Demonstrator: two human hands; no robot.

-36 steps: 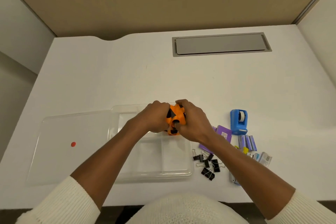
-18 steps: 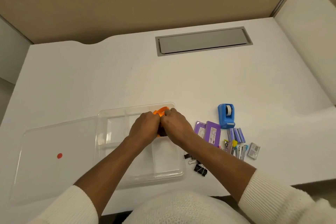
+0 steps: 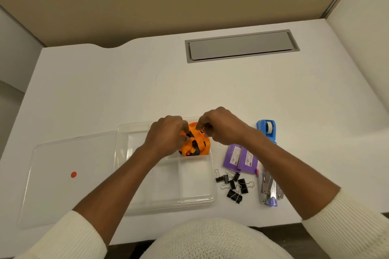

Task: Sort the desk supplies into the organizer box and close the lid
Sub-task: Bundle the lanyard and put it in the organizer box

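Observation:
A clear organizer box [image 3: 195,197] with several compartments lies on the white desk. Its clear lid [image 3: 63,174], marked with a red dot, lies flat to the left. An orange and black bundled strap [image 3: 194,145] sits in the box's far right compartment. My left hand [image 3: 166,135] pinches the strap's left side. My right hand [image 3: 219,127] hovers over its top with fingertips pinched at the strap's upper edge. To the right of the box lie black binder clips [image 3: 233,185], purple staple boxes [image 3: 241,159], a stapler [image 3: 268,191] and a blue tape dispenser [image 3: 266,130].
A grey cable hatch [image 3: 242,45] is set into the desk at the back. A tan partition wall stands behind the desk. A white panel rises at the right edge. The desk's front edge is just under my forearms.
The orange strap has gone down into the far right compartment. My hands have spread slightly apart over it, the right one lifting off the bundle. The camera has shifted.

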